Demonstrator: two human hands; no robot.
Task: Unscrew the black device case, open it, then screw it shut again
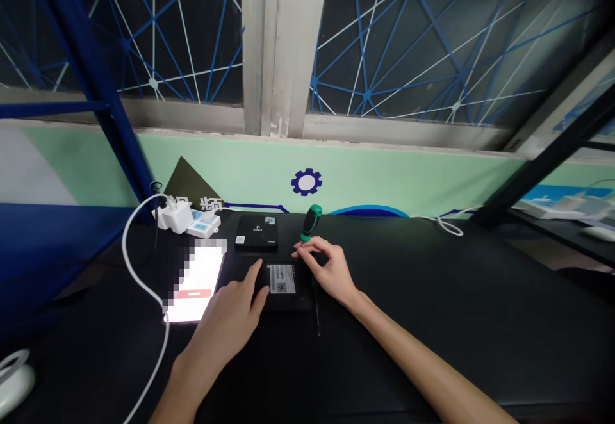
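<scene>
A flat black electronic box (288, 303) with a white printed label (282, 279) lies on the black table. My left hand (237, 305) rests at its left side, index finger stretched to the far left part and thumb apart on the near part. With bent fingers, my right hand (327, 267) grips a screwdriver (312, 220) just under its green and black handle. The screwdriver stands nearly upright over the box's far right corner; its tip is hidden by the fingers. Beside the box's right edge lies a second thin tool (318, 321) with a metal shaft, its other end partly covered by my hand.
Behind the labelled box sits another black box (257, 232). A lit tablet or phone screen (195, 283) lies at left, near a white power strip (204, 224) with a plugged-in adapter. A white cable (129, 251) loops down the table's left side. The wall (254, 168) borders the back.
</scene>
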